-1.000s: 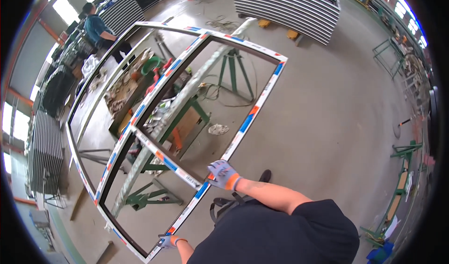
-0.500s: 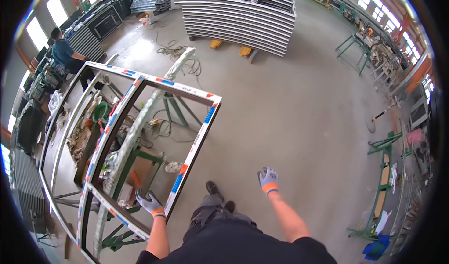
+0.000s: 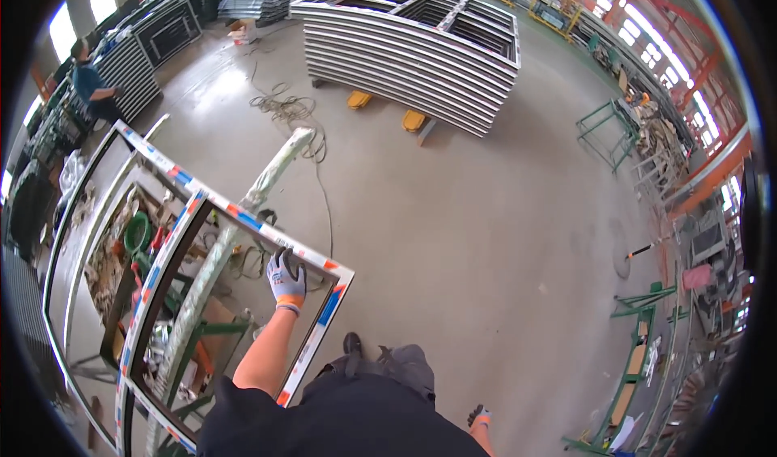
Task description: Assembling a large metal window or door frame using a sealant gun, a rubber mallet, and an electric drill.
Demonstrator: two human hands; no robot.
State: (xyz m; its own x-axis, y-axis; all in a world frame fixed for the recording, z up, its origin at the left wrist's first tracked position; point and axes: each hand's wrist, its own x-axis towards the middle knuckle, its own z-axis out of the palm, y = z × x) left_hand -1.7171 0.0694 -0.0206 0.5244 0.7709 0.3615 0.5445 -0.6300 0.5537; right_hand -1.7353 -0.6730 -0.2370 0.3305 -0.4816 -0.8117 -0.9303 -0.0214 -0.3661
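A large window frame (image 3: 330, 310) with white, blue and red tape along its bars lies at the left on padded beams. My left hand (image 3: 286, 283), in a grey glove with an orange cuff, reaches through the frame's opening. Its fingers curl against the inner edge of the far bar and seem to grip it. My right hand (image 3: 479, 416), gloved alike, hangs low at the bottom, away from the frame. Its fingers are loosely bent and nothing shows in them. Under the frame runs a wrapped beam (image 3: 279, 165) on green legs.
A tall stack of metal frames (image 3: 405, 72) stands ahead on yellow-ended supports. A cable (image 3: 283, 109) lies coiled on the floor. At the far left a person (image 3: 93, 89) stands beside stacked frames. Green racks (image 3: 627, 376) line the right side.
My left hand has moved from the near bar to the far bar of the frame. The right hand has dropped down toward the lower edge. The view has shifted, and my body stands nearer the frame's far corner.
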